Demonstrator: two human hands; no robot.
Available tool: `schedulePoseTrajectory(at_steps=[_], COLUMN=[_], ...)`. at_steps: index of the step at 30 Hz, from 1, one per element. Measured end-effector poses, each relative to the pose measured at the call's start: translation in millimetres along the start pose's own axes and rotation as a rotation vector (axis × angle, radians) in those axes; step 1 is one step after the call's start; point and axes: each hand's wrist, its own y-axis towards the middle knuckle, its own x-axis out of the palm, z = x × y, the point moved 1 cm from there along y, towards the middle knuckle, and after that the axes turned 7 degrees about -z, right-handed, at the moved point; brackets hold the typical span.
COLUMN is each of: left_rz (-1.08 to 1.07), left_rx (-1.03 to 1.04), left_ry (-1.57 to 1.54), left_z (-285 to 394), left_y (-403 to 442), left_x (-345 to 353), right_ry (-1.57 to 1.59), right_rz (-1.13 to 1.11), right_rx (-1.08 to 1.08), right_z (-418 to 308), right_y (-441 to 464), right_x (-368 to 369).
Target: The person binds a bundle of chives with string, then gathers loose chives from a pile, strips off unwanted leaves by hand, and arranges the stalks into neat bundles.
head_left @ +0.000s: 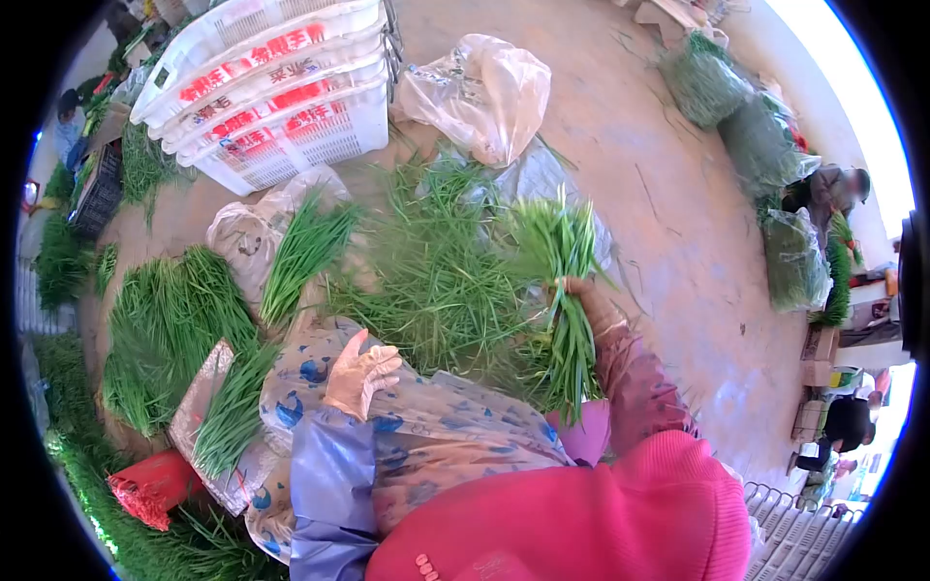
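Observation:
My right hand (588, 307), gloved, is closed round the middle of a bunch of chives (560, 237), whose long green leaves stick out above and below the grip. My left hand (363, 376), in a pale glove, hangs over my patterned apron (450, 416) with its fingers apart and nothing in them. Between and beyond the hands spreads a loose heap of chives (436, 281) on the ground. Closer to the left hand lie a smaller bundle of chives (308, 254) and another bundle (232, 412) on a flat board.
A large pile of chives (174, 334) lies at the left, with a red roll (155, 487) near it. Stacked white crates (291, 126) and a crumpled plastic bag (480, 92) stand ahead. Filled bags (760, 140) and a seated person (833, 194) are at the right.

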Motion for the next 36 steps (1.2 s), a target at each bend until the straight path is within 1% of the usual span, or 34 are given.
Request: schedulePoseTrajectory(at_steps=[1, 3, 4, 5, 6, 7, 8, 9, 10, 11, 13, 14, 16, 17, 19, 20, 23, 24, 26, 28, 30, 32, 33, 34, 35, 36], left_rz=[-0.001, -0.022, -0.031, -0.08, -0.054, -0.03, -0.024, -0.02, -0.024, -0.008, -0.014, -0.017, -0.004, -0.009, 0.018, 0.019, 0.003, 0.001, 0.004, 0.002, 0.007, 0.022, 0.026, 0.029, 0.033, 0.039], left_rx=[0.003, 0.037, 0.027, 0.066, 0.032, -0.015, 0.001, 0.012, -0.039, -0.043, -0.057, -0.078, -0.09, -0.097, -0.101, -0.101, -0.106, -0.113, -0.108, -0.105, -0.098, -0.102, -0.104, -0.117, -0.13, -0.134], left_ry=[-0.002, 0.006, -0.121, -0.046, -0.04, -0.036, -0.034, -0.018, 0.005, 0.007, 0.008, 0.006, -0.004, -0.011, 0.008, 0.012, 0.016, 0.007, 0.015, 0.014, 0.016, 0.031, 0.029, 0.039, 0.051, 0.053], left_z=[-3.7, -9.5, -11.2, -13.5, -15.3, -12.9, -6.5, -3.3, -11.0, -10.2, -6.6, -5.8, -3.1, -1.8, 0.8, 1.2, -0.1, 0.5, 2.4, 2.0, 2.9, 4.4, 5.6, 6.7, 7.0, 6.9], left_y=[1.5, 4.1, 5.7, 8.3, 11.9, 16.2, 20.3, 23.0, 18.9, 17.9, 14.4, 13.2, 14.2, 14.7, 14.9, 15.7, 19.6, 20.4, 21.2, 23.1, 23.5, 23.3, 23.0, 23.1, 24.0, 25.3], left_x=[-1.0, -9.6, -12.2, -14.2, -13.1, -12.7, -14.1, -14.4, -13.3, -10.2, -6.0, -5.7, -3.7, -1.6, 2.0, 2.5, 1.2, 2.1, 4.8, 5.4, 5.4, 7.8, 8.4, 8.9, 9.2, 9.9], right_ry=[-0.003, 0.007, -0.014, -0.032, -0.077, -0.116, -0.119, -0.042, 0.067, 0.093, 0.131, 0.141, 0.055, 0.053, 0.08, 0.045, -0.016, -0.026, -0.129, -0.22, -0.43, -0.574, -1.062, -1.242, -1.422, -1.292], right_rz=[-0.001, 0.083, 0.013, -0.038, -0.1, -0.151, -0.167, -0.112, -0.008, 0.031, -0.168, -0.15, 0.019, 0.03, -0.03, 0.056, 0.1, 0.114, 0.07, 0.073, 0.023, 0.126, 0.28, 0.333, 0.402, 0.37], right_rx=[-0.001, -0.07, -0.133, -0.152, -0.181, -0.205, -0.21, -0.142, -0.052, -0.034, 0.172, 0.179, 0.299, 0.3, 0.313, 0.328, 0.323, 0.296, 0.134, -0.03, -0.195, -0.292, -0.349, -0.388, -0.425, -0.449], right_z=[-10.0, -36.4, -35.2, -31.9, -28.1, -31.7, -35.0, -31.2, -10.6, 4.2, 28.3, 38.5, 51.4, 54.3, 58.3, 47.0, 9.4, -7.1, -49.6, -85.7, -126.4, -170.5, -197.8, -223.7, -249.6, -270.3], right_y=[-10.8, -16.2, 12.8, 35.1, 53.4, 67.0, 68.9, 57.8, 38.2, 40.3, 60.6, 61.3, 62.1, 64.2, 67.5, 59.6, 54.9, 55.9, 46.0, 58.1, 78.6, 106.6, 111.7, 123.1, 134.6, 152.4], right_x=[8.9, 36.4, 14.1, -0.3, -14.2, -14.2, 5.9, 36.2, 41.8, 31.7, 13.3, 11.8, 8.7, 3.1, -6.0, 4.6, 18.7, 25.4, 49.2, 57.7, 61.9, 69.6, 87.3, 98.7, 110.1, 113.0])
